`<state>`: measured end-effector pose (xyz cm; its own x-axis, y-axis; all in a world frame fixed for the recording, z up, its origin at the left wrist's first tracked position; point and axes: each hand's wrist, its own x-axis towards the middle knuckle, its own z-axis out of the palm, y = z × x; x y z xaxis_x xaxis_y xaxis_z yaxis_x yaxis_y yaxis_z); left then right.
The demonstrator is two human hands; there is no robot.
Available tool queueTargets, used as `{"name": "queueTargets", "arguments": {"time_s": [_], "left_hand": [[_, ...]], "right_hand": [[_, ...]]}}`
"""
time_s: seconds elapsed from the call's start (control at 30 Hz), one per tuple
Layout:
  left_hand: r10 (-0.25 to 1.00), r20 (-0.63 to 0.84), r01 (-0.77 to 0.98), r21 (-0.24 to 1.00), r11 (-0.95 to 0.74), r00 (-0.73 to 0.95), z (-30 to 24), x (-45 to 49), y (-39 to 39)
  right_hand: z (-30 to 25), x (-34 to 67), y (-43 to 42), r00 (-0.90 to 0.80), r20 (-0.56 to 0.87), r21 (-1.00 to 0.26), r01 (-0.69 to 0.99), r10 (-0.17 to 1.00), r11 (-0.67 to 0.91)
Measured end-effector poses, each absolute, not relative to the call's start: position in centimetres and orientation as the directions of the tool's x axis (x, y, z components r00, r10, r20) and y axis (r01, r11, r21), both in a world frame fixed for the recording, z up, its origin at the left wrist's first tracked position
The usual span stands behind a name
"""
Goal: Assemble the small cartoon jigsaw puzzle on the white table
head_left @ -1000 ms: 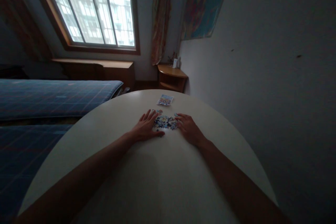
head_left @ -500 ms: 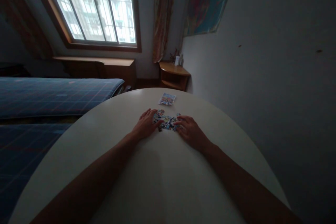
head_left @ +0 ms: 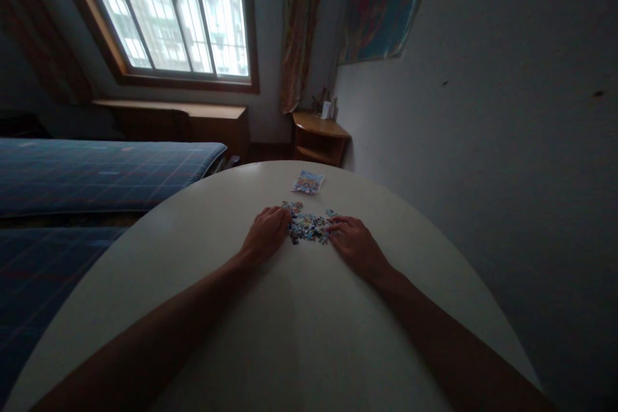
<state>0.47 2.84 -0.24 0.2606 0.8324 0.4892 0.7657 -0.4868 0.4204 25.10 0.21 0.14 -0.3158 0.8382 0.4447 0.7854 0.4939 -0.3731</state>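
Observation:
A loose pile of small jigsaw puzzle pieces point(head_left: 308, 228), mixed blue, white, dark and orange, lies spread on the white table. At its left edge rests my left hand point(head_left: 268, 230), its fingers curled and drawn together. Whatever lies beneath those fingertips is hidden. My right hand point(head_left: 355, 241) lies at the right edge, fingers stretched out and slightly apart, their tips touching the outermost pieces. Just beyond the pile is a small printed picture sheet or packet point(head_left: 308, 183), lying flat.
The round white table point(head_left: 290, 315) curves away on both sides. A bed with a blue plaid mattress point(head_left: 106, 174) stands at the left. Behind the table is a wooden corner shelf point(head_left: 321, 125), and a wall point(head_left: 473, 161) runs along the right.
My left hand has drawn in its thumb and curled its fingers, uncovering pieces on the left. My right hand has shifted slightly right, its fingers closer together.

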Motion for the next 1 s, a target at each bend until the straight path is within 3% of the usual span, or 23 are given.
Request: {"name": "queueTargets", "arguments": {"time_s": [0.33, 0.53, 0.73, 1.0], "left_hand": [[0.868, 0.423, 0.811, 0.394, -0.433, 0.258, -0.4, -1.4, -1.1], [0.820, 0.429, 0.787, 0.316, -0.530, 0.380, -0.4, -1.3, -1.4], [0.758, 0.431, 0.744, 0.245, -0.621, 0.491, -1.1, -1.4, -1.1], [0.770, 0.427, 0.759, 0.247, -0.603, 0.473, -1.1, -1.3, -1.0]], "right_hand": [[0.1, 25.0, 0.1, -0.328, 0.452, -0.380, 0.771, 0.830, 0.511], [0.2, 24.9, -0.3, -0.424, 0.452, -0.276, 0.770, 0.784, 0.575], [0.2, 24.6, -0.2, -0.409, 0.445, -0.300, 0.770, 0.797, 0.563], [0.6, 24.2, -0.5, -0.451, 0.472, -0.253, 0.755, 0.758, 0.606]]}}
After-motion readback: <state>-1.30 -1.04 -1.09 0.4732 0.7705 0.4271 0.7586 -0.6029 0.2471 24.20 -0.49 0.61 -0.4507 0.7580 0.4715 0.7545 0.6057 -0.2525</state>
